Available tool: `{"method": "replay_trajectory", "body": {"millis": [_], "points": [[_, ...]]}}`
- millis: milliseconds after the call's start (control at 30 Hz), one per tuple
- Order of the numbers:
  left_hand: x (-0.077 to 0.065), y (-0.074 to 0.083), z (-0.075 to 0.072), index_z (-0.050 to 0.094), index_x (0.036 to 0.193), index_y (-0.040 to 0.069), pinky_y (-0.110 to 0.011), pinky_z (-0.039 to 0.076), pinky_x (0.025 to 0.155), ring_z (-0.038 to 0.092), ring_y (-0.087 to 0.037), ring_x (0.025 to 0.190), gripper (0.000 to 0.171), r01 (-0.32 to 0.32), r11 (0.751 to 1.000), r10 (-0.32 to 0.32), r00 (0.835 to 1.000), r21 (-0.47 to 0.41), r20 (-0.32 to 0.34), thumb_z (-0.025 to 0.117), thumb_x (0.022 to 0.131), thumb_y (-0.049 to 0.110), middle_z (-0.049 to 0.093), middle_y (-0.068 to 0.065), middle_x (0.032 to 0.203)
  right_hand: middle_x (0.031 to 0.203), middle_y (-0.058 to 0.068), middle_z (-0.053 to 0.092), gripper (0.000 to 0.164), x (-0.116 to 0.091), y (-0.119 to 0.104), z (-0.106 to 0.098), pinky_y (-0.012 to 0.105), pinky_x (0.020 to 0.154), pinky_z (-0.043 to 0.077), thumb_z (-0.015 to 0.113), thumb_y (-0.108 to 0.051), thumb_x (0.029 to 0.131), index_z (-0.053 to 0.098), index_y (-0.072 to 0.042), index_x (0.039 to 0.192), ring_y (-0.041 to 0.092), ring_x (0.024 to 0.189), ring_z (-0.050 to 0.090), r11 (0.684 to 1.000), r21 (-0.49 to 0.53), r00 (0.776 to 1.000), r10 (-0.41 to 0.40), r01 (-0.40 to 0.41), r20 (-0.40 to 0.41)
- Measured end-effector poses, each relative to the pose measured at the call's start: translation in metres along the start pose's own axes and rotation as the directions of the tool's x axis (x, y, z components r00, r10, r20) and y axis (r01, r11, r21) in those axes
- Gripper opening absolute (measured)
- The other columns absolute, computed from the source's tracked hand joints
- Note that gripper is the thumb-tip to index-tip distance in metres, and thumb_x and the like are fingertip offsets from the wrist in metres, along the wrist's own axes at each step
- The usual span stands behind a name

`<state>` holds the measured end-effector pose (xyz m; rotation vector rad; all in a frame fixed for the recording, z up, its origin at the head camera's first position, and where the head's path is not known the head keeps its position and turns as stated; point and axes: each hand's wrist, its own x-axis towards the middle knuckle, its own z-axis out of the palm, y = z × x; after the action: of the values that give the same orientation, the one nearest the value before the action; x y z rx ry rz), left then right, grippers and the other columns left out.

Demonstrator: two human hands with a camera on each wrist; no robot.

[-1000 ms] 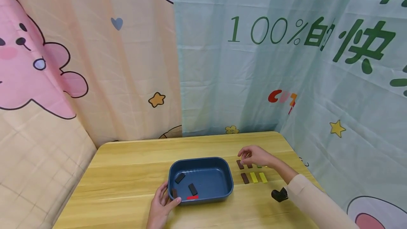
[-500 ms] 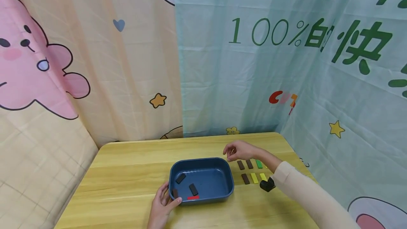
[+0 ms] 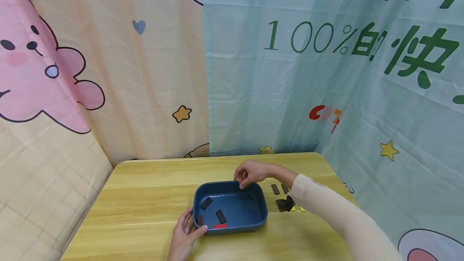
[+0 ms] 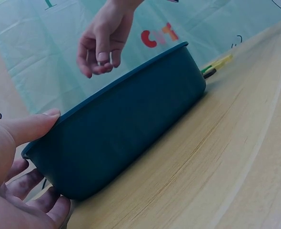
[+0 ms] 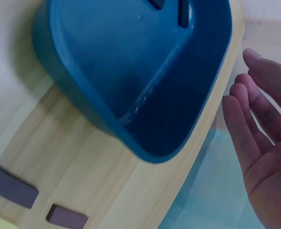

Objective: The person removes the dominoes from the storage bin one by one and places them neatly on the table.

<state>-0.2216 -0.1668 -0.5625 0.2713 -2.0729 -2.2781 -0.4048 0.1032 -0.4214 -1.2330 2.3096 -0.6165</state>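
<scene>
A blue rectangular tub (image 3: 232, 230) stands on the wooden table. Inside it lie dark blocks (image 3: 220, 216) and a red strip (image 3: 220, 226) along the front wall. My left hand (image 3: 183, 233) grips the tub's front left corner, thumb over the rim and fingers against the outer side, as the left wrist view shows. My right hand (image 3: 251, 172) is over the tub's back rim with its fingers loosely bent. In the right wrist view, the thumb and fingers stand apart and no block shows between them.
Right of the tub are brown blocks (image 3: 275, 189) and yellow blocks (image 3: 302, 209), partly hidden by my right sleeve (image 3: 319, 196) and a black wrist camera (image 3: 286, 204). A green end (image 4: 206, 69) shows past the tub in the left wrist view. Printed curtains (image 3: 253, 92) hang behind the table.
My right hand has moved left from above the brown blocks to the tub's back rim. The brown blocks it left behind stay in place. My left hand keeps its hold on the tub.
</scene>
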Motion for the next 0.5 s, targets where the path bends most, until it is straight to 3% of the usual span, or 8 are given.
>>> {"method": "replay_trajectory", "body": {"millis": [500], "points": [[0.000,-0.002,-0.001,0.028,0.157,-0.006,-0.047,0.042,0.111,0.035,-0.048,0.145,0.088,-0.014,1.000,0.014,1.000,0.006,0.018,0.082,0.088,0.002,0.031,-0.033,0.159,0.086,-0.010,0.067,0.025,0.049,-0.017,0.020,0.020,0.078,0.056,0.080,-0.006,0.091,0.075,-0.002,0.116,0.003,0.082,0.064,0.998,-0.026,0.988,-0.049,0.054,0.147]]}}
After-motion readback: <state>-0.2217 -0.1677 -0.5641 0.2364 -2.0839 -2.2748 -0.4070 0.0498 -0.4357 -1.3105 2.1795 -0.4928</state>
